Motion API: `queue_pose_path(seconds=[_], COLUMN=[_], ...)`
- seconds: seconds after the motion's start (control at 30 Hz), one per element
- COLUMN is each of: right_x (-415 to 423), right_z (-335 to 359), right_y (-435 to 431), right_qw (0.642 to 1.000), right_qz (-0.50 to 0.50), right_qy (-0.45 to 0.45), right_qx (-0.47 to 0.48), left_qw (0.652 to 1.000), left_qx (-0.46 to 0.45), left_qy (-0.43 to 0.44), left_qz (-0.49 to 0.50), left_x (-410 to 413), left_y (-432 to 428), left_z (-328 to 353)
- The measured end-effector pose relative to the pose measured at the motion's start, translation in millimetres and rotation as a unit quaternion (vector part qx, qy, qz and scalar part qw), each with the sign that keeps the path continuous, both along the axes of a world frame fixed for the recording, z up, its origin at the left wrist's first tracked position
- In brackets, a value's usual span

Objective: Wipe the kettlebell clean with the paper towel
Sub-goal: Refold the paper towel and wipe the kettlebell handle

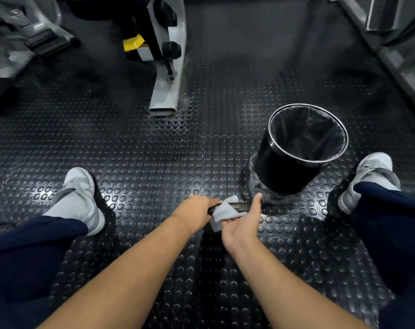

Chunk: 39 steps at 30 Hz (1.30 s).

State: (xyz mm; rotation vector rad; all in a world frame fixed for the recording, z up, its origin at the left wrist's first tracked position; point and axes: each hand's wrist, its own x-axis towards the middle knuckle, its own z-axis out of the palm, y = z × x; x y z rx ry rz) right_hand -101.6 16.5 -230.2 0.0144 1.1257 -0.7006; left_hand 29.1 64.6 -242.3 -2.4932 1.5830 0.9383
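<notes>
Right hand (pixel 243 225), fingers (pixel 232 219) curled on paper towel (pixel 223 211), is cupped round left-right kettlebell (pixel 243 206) handle, gripped leftward by left hand (pixel 197 210).

So the kettlebell (pixel 235 206) sits on the floor mat (pixel 142 150) right in front of the person, roughly midway between the two feet, left shoe (pixel 80 195) well off to one side and right shoe (pixel 370 176) off to the other. The left hand (pixel 197 210) grips the left end of its handle. The right hand (pixel 243 224) is on the right end, holding the paper towel (pixel 225 211) on the handle, so the towel ends up between the hands. Just past the kettlebell and a bit right stands a bin (pixel 294 162), upright, nearer the right shoe. Farther ahead, left of centre, a machine leg (pixel 166 91) rests on the mat, with more gym equipment (pixel 23 36) at far left and a frame rail (pixel 391 55) along the far right.
</notes>
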Motion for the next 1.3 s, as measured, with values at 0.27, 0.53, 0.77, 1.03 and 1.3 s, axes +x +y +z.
queue_pose_path(seconds=[0.27,0.53,0.77,1.03,1.3], right_x=[2.8,-2.0,-8.8,-13.3,-33.2], right_z=[0.7,-9.3,-0.2,-4.3,-0.2], right_y=[-9.1,-10.3,-3.9,-2.0,-5.2], right_qw=[0.998,1.000,0.992,0.994,0.973], right_qz=[-0.050,0.007,0.126,0.100,0.224], right_qy=[0.006,-0.023,-0.003,-0.014,0.047], right_qx=[0.033,0.001,-0.028,-0.031,-0.041], left_qw=[1.000,1.000,1.000,1.000,1.000], left_qx=[0.000,-0.002,-0.003,0.017,0.005], left_qy=[-0.006,-0.012,-0.016,-0.019,-0.003], left_qz=[-0.005,-0.004,-0.009,-0.005,0.005], left_x=[-1.0,-1.6,-1.8,-2.2,-2.2], left_y=[-0.8,-0.3,-0.7,0.0,4.6], left_z=[-0.3,1.2,4.5,4.0,9.2])
